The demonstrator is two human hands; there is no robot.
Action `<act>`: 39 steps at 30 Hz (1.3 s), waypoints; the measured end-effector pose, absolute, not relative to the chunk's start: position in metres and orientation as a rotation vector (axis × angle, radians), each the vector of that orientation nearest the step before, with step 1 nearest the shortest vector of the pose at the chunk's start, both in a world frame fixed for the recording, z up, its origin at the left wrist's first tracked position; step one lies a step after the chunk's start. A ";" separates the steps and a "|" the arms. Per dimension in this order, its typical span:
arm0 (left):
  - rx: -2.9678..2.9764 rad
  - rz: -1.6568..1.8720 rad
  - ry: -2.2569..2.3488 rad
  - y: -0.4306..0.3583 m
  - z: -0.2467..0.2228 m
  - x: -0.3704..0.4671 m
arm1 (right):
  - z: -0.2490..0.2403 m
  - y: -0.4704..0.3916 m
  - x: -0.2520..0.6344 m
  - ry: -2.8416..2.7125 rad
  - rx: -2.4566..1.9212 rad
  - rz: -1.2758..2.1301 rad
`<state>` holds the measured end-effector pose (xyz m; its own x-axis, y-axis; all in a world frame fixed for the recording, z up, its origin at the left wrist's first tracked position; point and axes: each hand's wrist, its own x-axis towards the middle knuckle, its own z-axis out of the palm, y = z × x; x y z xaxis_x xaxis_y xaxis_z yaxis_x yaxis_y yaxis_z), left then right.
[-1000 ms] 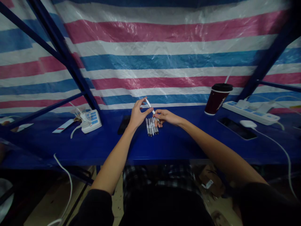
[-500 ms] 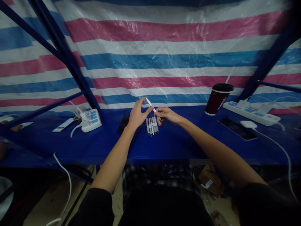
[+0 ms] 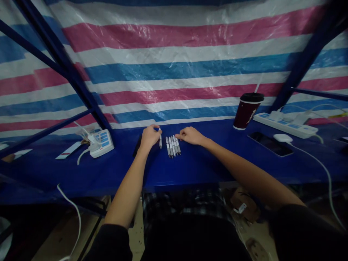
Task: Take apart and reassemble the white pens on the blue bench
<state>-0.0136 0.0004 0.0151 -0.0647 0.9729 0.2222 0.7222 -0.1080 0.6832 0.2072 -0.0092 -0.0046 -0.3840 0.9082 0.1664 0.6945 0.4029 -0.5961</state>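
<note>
I lose part of the pen (image 3: 160, 142) behind the fingers of the left hand (image 3: 150, 137). The left forearm (image 3: 129, 185) hides much of a dark slab (image 3: 136, 148), so I can't say what it is. I can't tell whether the right hand (image 3: 192, 136) touches the row of pens (image 3: 173, 146), and their print is too small for me. On the right, a charger (image 3: 282, 138) covers part of a phone (image 3: 265, 142); at near left, a cable (image 3: 77, 214) leaves my view.
</note>
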 end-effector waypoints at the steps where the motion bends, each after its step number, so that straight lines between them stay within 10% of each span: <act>1: 1.930 0.862 1.924 0.001 0.013 -0.015 | -0.005 -0.008 0.208 -2.254 -1.445 0.530; 17: 2.115 0.823 1.870 -0.004 0.000 -0.005 | 0.001 -0.012 0.221 -2.250 -1.847 0.296; 21: 2.636 1.253 1.457 -0.014 0.005 0.008 | 0.010 -0.010 0.235 -2.146 -1.439 0.614; 32: 3.071 1.035 1.186 -0.019 0.002 0.014 | 0.015 -0.007 0.248 -1.897 -0.976 1.430; 39: 2.737 0.952 1.258 -0.018 0.004 0.013 | 0.014 -0.006 0.241 -2.162 -0.857 0.645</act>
<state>0.0134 -0.0179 0.0039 0.5011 0.6849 0.5291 0.6954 -0.6825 0.2248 0.2411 -0.0058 0.0136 -0.5261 0.7334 0.4306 0.3775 0.6551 -0.6545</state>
